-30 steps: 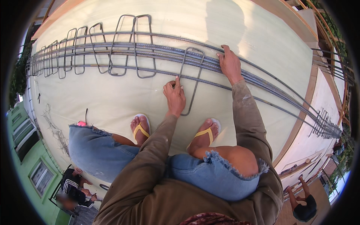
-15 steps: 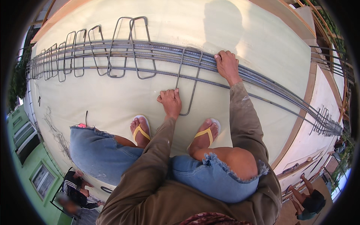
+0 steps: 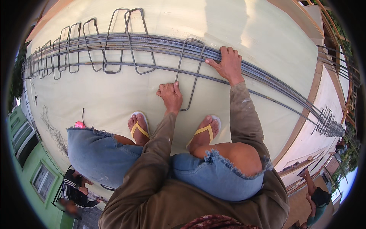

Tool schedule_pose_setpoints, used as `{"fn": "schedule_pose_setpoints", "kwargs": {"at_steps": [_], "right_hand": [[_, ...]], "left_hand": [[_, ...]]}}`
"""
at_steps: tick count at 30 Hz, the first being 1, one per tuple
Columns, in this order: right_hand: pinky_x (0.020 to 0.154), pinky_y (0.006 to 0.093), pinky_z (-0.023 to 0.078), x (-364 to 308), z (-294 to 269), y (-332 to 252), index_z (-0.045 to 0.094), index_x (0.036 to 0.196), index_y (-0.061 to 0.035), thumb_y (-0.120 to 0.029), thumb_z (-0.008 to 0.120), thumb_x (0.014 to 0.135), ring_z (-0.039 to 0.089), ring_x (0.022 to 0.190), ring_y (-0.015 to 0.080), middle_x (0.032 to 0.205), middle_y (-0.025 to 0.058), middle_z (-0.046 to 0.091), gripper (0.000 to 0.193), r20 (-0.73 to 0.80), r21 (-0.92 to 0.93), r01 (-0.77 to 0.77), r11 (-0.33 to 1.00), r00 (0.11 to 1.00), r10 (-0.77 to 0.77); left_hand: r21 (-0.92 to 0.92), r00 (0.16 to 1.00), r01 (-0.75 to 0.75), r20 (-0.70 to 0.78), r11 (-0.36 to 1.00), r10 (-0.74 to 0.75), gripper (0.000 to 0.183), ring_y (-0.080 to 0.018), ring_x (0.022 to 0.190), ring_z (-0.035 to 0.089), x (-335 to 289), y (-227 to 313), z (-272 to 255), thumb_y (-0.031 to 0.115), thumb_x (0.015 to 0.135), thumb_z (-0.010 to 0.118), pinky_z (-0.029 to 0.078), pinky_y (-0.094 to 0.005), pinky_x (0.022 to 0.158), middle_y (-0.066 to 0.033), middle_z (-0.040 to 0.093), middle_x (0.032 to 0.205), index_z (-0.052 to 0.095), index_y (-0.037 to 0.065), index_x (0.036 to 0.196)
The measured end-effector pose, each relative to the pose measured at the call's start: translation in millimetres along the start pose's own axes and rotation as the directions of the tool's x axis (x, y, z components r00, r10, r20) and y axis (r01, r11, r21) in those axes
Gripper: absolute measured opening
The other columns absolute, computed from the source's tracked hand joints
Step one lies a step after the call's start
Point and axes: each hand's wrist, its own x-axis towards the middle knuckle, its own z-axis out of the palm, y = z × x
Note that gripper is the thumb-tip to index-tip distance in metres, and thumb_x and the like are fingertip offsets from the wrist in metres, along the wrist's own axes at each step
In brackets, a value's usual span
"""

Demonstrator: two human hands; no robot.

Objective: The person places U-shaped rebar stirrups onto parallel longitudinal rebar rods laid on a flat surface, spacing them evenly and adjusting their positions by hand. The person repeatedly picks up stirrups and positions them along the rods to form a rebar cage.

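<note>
A bundle of long steel reinforcing bars (image 3: 261, 74) crosses in front of me, with a separate bar (image 3: 267, 98) running along its near side. One bent rectangular stirrup (image 3: 193, 89) loops around the bars and leans toward me. My left hand (image 3: 170, 96) is closed on its near left side, below the bars. To the right of this stirrup, my right hand (image 3: 230, 65) lies over the bundle. Its fingers curl over the far edge and its thumb stretches left along the bars.
Several more stirrups (image 3: 141, 44) hang on the bars to the left, and others (image 3: 328, 122) cluster at the far right end. Thin tangled wire (image 3: 53, 131) lies on the pale panel (image 3: 114, 89). My sandalled feet stand just below the bars. Two people are beyond the panel, lower left and right.
My right hand's thumb has spread out to the left, and its fingers have shifted slightly. My left hand keeps its hold on the stirrup. The whole view has shifted a little.
</note>
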Motion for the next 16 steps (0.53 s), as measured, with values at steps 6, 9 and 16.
{"fn": "schedule_pose_setpoints", "kwargs": {"at_steps": [6, 9, 16], "right_hand": [[0.091, 0.0462, 0.041, -13.4, 4.8, 7.5, 0.065, 0.112, -0.0016, -0.06, 0.077, 0.079, 0.054, 0.101, 0.0327, 0.109, 0.0154, 0.061, 0.068, -0.115, 0.11, 0.057, 0.992, 0.992, -0.045], [0.091, 0.0448, 0.042, -7.3, 0.6, 20.1, 0.067, 0.115, -0.0018, -0.055, 0.076, 0.082, 0.054, 0.102, 0.0322, 0.108, 0.0151, 0.061, 0.063, -0.079, 0.244, 0.048, 0.969, 0.996, -0.029], [0.095, 0.0441, 0.041, -11.3, 13.8, 24.1, 0.07, 0.115, -0.0043, -0.045, 0.077, 0.084, 0.054, 0.104, 0.0312, 0.109, 0.0131, 0.063, 0.052, -0.247, 0.273, 0.1, 0.957, 0.968, -0.031]], "left_hand": [[-0.14, 0.989, -0.138, 0.028, 0.981, 0.143, 0.036, -0.0278, 0.084, 0.05, 27.2, 86.0, 6.6, 0.03, 0.101, 0.06, 0.032, -0.0436, 0.08, -0.0062, 0.057, 0.073, 0.057, 0.007, 0.073], [-0.001, 0.979, -0.205, 0.019, 0.979, 0.205, 0.036, -0.0282, 0.077, 0.049, 37.7, 84.4, -21.0, 0.03, 0.1, 0.062, 0.033, -0.0414, 0.076, -0.0079, 0.057, 0.072, 0.057, 0.006, 0.075], [-0.344, 0.917, 0.346, 0.322, 0.873, -0.237, 0.039, -0.0194, 0.076, 0.059, 39.6, 95.0, -18.2, 0.035, 0.102, 0.061, 0.038, -0.0505, 0.08, -0.0107, 0.061, 0.071, 0.055, 0.003, 0.08]]}}
